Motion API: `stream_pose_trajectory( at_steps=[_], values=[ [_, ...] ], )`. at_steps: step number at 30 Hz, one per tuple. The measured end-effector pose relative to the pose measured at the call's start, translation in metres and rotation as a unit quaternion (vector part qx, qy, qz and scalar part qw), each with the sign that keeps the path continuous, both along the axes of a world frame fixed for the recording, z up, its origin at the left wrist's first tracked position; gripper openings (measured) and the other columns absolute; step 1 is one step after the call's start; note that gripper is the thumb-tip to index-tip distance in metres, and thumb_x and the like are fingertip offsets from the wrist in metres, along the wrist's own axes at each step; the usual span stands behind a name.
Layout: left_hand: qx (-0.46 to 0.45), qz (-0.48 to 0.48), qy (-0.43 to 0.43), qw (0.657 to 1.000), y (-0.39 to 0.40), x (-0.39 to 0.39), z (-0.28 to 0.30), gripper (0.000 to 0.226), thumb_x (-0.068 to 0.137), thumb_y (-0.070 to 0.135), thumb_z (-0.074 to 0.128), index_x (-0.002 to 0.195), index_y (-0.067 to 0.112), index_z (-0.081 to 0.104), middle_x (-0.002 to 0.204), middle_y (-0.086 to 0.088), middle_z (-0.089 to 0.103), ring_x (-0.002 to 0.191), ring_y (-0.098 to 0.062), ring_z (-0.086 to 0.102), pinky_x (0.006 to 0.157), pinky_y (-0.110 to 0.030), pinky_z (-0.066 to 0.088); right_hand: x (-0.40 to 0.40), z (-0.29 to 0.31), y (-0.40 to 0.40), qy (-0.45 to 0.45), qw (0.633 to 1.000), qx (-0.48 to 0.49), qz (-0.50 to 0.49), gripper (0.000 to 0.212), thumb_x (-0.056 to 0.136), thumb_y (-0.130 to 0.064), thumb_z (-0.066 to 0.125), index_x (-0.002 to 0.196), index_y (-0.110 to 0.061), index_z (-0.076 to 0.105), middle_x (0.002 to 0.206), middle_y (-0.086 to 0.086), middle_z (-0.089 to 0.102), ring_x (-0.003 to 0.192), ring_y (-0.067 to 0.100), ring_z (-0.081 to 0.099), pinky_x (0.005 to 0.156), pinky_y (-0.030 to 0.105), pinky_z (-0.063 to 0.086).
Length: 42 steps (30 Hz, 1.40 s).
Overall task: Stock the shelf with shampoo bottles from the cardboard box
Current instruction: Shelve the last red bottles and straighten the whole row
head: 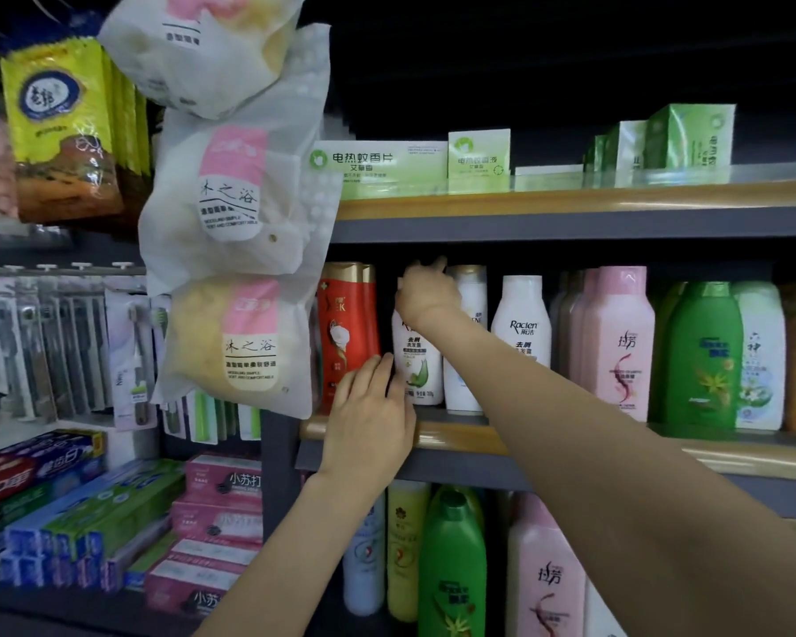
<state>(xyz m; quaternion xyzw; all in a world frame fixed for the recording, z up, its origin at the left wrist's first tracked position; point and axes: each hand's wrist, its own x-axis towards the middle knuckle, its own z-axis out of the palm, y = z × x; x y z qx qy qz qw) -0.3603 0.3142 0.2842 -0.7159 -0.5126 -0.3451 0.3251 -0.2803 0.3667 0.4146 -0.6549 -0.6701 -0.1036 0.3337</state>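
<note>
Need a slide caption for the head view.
Right hand grips white shampoo bottle on the shelf; left hand steadies its base.

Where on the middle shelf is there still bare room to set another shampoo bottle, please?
Little. The only dark gap in the middle shelf row lies between the red bottle and the white bottle that the right hand holds by its top, with the left hand at its base. From the Racien bottle rightward, bottles stand shoulder to shoulder.

Dim shop aisle; grey shelving (570, 225), wood-tone edge strips (570, 199).
</note>
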Motion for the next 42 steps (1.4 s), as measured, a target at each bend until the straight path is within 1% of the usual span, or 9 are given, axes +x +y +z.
stream_pose_trajectory(
  at_steps=[5, 10, 14, 18, 22, 27, 32, 38, 42],
  values=[
    [0.002, 0.007, 0.010, 1.000, 0.001, -0.001, -0.004, 0.046, 0.085, 0.034, 0.034, 0.095, 0.011, 0.073, 0.101, -0.001, 0.073, 0.098, -0.017, 0.067, 0.091, -0.031, 0.034, 0.004, 0.001, -0.011, 0.062, 0.993, -0.034, 0.090, 0.029, 0.092, -0.019, 0.053, 0.116, -0.004, 0.046, 0.109, 0.016, 0.066, 0.089, 0.034, 0.070, 0.069, 0.035, 0.054],
    [0.010, 0.013, -0.008, 1.000, -0.002, 0.001, -0.003, 0.047, 0.087, 0.037, 0.033, 0.095, 0.012, 0.072, 0.099, 0.000, 0.073, 0.093, -0.019, 0.066, 0.085, -0.031, 0.031, 0.013, 0.004, -0.025, 0.114, 0.978, -0.056, 0.166, 0.042, 0.088, -0.020, 0.062, 0.122, -0.001, 0.046, 0.120, 0.019, 0.059, 0.082, 0.036, 0.071, 0.075, 0.039, 0.057],
    [-0.001, 0.005, -0.049, 0.999, -0.008, 0.001, -0.006, 0.039, 0.085, 0.034, 0.035, 0.092, 0.014, 0.068, 0.102, -0.004, 0.068, 0.085, -0.024, 0.064, 0.074, -0.037, 0.049, 0.016, 0.016, -0.030, 0.165, 0.955, -0.118, 0.217, 0.052, 0.085, -0.018, 0.066, 0.128, -0.004, 0.040, 0.107, 0.016, 0.057, 0.051, 0.020, 0.066, 0.053, 0.026, 0.054],
    [-0.019, -0.012, -0.065, 0.998, -0.007, -0.001, -0.012, 0.039, 0.085, 0.033, 0.034, 0.099, 0.013, 0.063, 0.108, -0.010, 0.063, 0.085, -0.028, 0.062, 0.068, -0.038, 0.052, 0.014, 0.019, -0.030, 0.151, 0.958, -0.137, 0.203, 0.054, 0.086, -0.021, 0.065, 0.130, -0.003, 0.039, 0.107, 0.015, 0.056, 0.063, 0.027, 0.063, 0.067, 0.032, 0.055],
    [0.002, -0.021, -0.061, 0.998, -0.009, -0.003, -0.011, 0.037, 0.086, 0.032, 0.034, 0.103, 0.015, 0.061, 0.112, -0.012, 0.061, 0.090, -0.029, 0.061, 0.072, -0.039, 0.052, 0.015, 0.016, -0.028, 0.096, 0.972, -0.117, 0.179, 0.053, 0.093, -0.026, 0.054, 0.137, -0.005, 0.034, 0.123, 0.017, 0.056, 0.053, 0.019, 0.061, 0.039, 0.021, 0.043],
    [0.016, -0.030, -0.051, 0.998, -0.012, 0.005, -0.012, 0.038, 0.085, 0.032, 0.035, 0.107, 0.018, 0.063, 0.116, -0.008, 0.061, 0.100, -0.026, 0.060, 0.078, -0.038, 0.051, 0.021, 0.007, -0.034, 0.088, 0.976, -0.067, 0.189, 0.050, 0.092, -0.025, 0.055, 0.134, -0.004, 0.038, 0.106, 0.014, 0.060, 0.035, 0.008, 0.056, 0.032, 0.017, 0.043],
    [0.029, -0.047, -0.042, 0.998, -0.012, 0.013, -0.009, 0.039, 0.085, 0.030, 0.034, 0.108, 0.018, 0.063, 0.115, -0.007, 0.061, 0.103, -0.024, 0.059, 0.081, -0.036, 0.050, 0.051, -0.004, -0.056, -0.036, 0.987, 0.130, 0.087, 0.033, 0.092, -0.012, 0.044, 0.122, -0.011, 0.057, 0.119, 0.017, 0.060, 0.103, 0.038, 0.059, 0.084, 0.041, 0.049],
    [0.021, -0.046, -0.034, 0.998, -0.009, 0.027, -0.012, 0.039, 0.084, 0.032, 0.034, 0.105, 0.021, 0.065, 0.117, -0.004, 0.061, 0.107, -0.023, 0.053, 0.081, -0.037, 0.051, 0.061, 0.000, -0.056, -0.114, 0.992, 0.045, 0.000, 0.045, 0.094, -0.013, 0.044, 0.138, -0.014, 0.036, 0.131, 0.022, 0.043, 0.111, 0.043, 0.052, 0.077, 0.037, 0.039],
    [0.010, -0.047, -0.033, 0.998, -0.012, 0.030, -0.013, 0.038, 0.085, 0.032, 0.035, 0.106, 0.020, 0.065, 0.118, -0.006, 0.060, 0.108, -0.024, 0.052, 0.081, -0.038, 0.050, 0.047, 0.008, -0.039, -0.036, 0.999, -0.024, 0.009, 0.044, 0.091, -0.023, 0.048, 0.132, -0.009, 0.039, 0.132, 0.022, 0.047, 0.118, 0.034, 0.053, 0.090, 0.035, 0.046]
  ],
)
